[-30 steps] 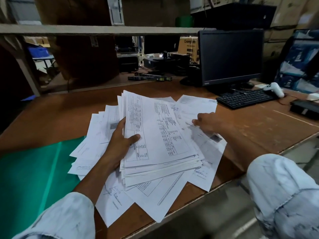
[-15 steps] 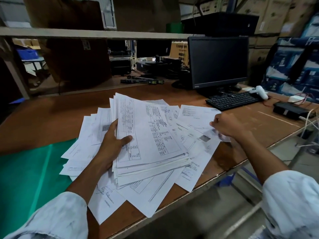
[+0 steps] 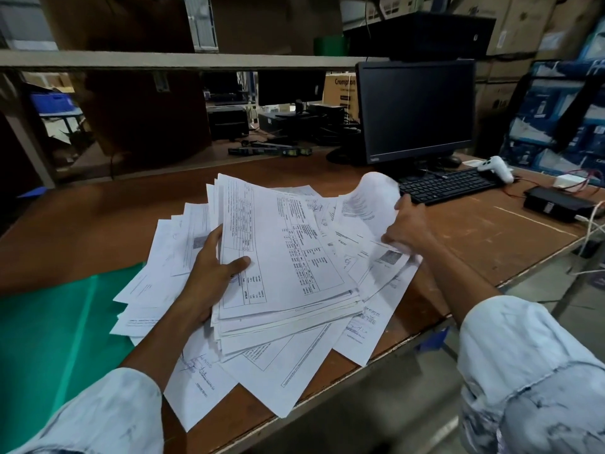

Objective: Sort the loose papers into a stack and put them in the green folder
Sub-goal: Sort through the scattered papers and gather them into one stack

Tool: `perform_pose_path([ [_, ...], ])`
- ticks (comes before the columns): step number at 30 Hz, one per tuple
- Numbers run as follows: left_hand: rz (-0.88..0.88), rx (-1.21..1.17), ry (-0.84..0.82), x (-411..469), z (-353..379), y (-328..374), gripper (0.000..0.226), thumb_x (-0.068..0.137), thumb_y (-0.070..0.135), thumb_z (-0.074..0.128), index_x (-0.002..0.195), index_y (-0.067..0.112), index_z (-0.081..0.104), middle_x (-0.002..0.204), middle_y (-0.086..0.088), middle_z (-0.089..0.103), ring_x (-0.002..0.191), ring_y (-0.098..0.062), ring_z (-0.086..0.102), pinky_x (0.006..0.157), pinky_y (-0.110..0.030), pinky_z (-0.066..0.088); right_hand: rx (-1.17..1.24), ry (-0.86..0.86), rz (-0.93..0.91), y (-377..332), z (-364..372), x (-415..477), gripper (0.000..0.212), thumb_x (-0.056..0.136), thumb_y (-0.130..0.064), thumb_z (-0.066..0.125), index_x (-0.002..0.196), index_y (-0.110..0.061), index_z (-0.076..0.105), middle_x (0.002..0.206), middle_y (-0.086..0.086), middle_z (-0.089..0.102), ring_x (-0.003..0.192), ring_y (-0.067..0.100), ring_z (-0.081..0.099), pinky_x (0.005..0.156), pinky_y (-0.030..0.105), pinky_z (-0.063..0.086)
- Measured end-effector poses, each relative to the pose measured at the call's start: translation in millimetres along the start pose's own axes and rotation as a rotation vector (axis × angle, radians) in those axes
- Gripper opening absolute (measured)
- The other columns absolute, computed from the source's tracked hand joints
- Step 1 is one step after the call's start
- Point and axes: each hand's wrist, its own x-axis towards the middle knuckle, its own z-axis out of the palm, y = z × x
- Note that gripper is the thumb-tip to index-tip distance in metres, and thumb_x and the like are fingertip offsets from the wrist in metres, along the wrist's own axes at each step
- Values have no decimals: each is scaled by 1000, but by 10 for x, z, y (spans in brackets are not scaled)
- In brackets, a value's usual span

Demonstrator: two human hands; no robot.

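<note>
Stack (image 3: 288, 257): white printed sheets, table of figures on top sheet. Edges roughly aligned, near edge fanned. Gripped at left edge by left hand (image 3: 209, 273), thumb on top sheet. Tilted, above the papers.

Papers (image 3: 154, 283): white, printed, some signed or stamped. Spread flat and overlapping on desk (image 3: 491, 240), beneath and around stack. Nearest corners past desk edge.

Sheet (image 3: 370, 204): pinched by right hand (image 3: 409, 231), held clear of the spread, right of stack. Curled over, far end blurred.

Folder (image 3: 49, 339): green, flat on desk at left, one lighter crease running near to far. Right edge under papers. Open or closed: not determinable.
</note>
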Motion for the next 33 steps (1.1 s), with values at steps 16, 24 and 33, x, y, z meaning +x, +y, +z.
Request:
perform_pose_path([
  [16,143,19,-46,-18,-9,-6,76,91,2,69,146,45,39,142,24,38,129,-1,38,81,-4,46,470,-126,-87,-260,-487,-84,38,83,9,58,95,-20,78,104,13,73,76,20,62,67,31,51],
  [24,-7,-2,-40,20,-40,-63,42,95,12,66,130,36,63,153,10,44,138,-23,46,113,-48,41,1140,37,-529,-949,-892,-376,29,89,2,66,113,-13,73,120,3,71,107,18,70,89,37,58],
  [33,-104,-256,-5,-25,-4,43,47,98,61,44,120,30,72,127,10,67,124,-17,59,104,-38,47,688,-220,-274,-806,106,-677,27,80,6,75,104,-6,76,105,6,72,82,13,66,71,16,51],
])
